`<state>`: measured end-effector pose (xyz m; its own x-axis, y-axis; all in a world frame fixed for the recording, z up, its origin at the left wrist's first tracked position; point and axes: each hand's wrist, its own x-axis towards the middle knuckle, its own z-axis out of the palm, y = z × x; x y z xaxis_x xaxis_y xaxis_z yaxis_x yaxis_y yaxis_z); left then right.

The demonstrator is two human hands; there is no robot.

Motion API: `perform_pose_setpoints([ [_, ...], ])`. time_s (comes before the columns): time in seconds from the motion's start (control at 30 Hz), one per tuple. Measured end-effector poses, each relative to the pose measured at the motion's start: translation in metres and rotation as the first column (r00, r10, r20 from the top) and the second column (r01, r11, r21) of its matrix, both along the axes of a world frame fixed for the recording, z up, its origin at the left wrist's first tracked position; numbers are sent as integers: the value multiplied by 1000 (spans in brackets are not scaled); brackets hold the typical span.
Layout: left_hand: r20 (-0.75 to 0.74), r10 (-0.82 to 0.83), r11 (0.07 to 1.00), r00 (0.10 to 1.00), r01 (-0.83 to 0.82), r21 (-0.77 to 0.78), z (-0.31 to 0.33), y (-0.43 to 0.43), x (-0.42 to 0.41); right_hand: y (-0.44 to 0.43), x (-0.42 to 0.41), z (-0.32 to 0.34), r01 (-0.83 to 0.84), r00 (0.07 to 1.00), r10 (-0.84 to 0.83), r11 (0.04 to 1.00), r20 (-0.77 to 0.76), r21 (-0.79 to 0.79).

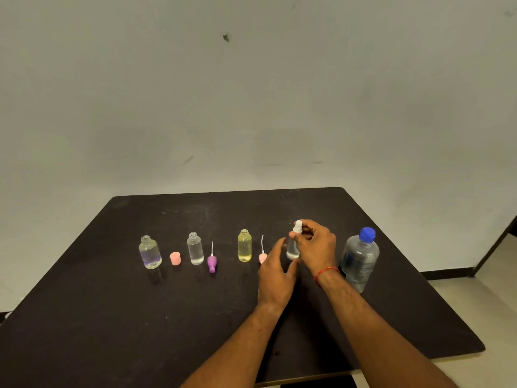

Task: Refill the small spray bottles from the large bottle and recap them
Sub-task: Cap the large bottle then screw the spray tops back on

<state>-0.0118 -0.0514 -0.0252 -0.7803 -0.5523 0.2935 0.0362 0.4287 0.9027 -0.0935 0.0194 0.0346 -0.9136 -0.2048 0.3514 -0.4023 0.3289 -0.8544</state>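
Note:
A row of small bottles stands on the dark table (117, 317). My right hand (317, 247) pinches the white spray cap (298, 227) on top of a small clear bottle (293, 249). My left hand (275, 275) curves around that bottle's base, thumb and fingers apart, touching or nearly touching it. The large water bottle (359, 259) with a blue cap stands just right of my hands. To the left stand a yellow bottle (244, 245), a tall clear bottle (195, 248) and a rounder clear bottle (150, 252), all uncapped.
Loose caps lie between the bottles: a pink spray head with its tube (262, 254), a purple spray head with its tube (211, 261) and a pink cap (175, 258). A plain wall rises behind the table. The table's right edge runs close to the large bottle.

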Motion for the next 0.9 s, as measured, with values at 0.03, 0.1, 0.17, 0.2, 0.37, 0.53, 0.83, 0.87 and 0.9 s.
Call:
perform_pose_setpoints([
  [0.03,-2,19,1000,1000,-19,-6,2,0,1,-2,-3,0,7,1000,-6,1000,6,-6],
  [0.1,-14,48,999,999,-48,-8,3,1,1,-7,-7,-2,12,1000,-11,1000,20,-11],
  [0.17,-27,79,997,997,-79,-1,3,0,1,-11,-12,-5,9,999,-9,1000,39,-10],
  [0.2,-38,95,996,995,-95,0,2,0,0,-12,-14,-6,7,999,-7,1000,44,-7],
  [0.37,-59,123,992,991,-122,20,2,-1,-1,-17,-22,-8,11,999,-11,1000,37,0],
  [0.53,-59,123,992,991,-122,24,0,-1,-3,-19,-25,-11,3,999,-4,1000,38,15],
  [0.83,-126,156,988,980,-154,30,0,-1,-3,-11,-15,-20,38,999,-38,999,13,-23],
  [0.87,-145,162,987,976,-159,35,1,0,-2,-9,-13,-21,54,999,-54,998,3,-28],
  [0.9,-166,174,984,971,-168,51,1,0,-2,-7,-9,-21,66,998,-67,997,-13,-37],
])
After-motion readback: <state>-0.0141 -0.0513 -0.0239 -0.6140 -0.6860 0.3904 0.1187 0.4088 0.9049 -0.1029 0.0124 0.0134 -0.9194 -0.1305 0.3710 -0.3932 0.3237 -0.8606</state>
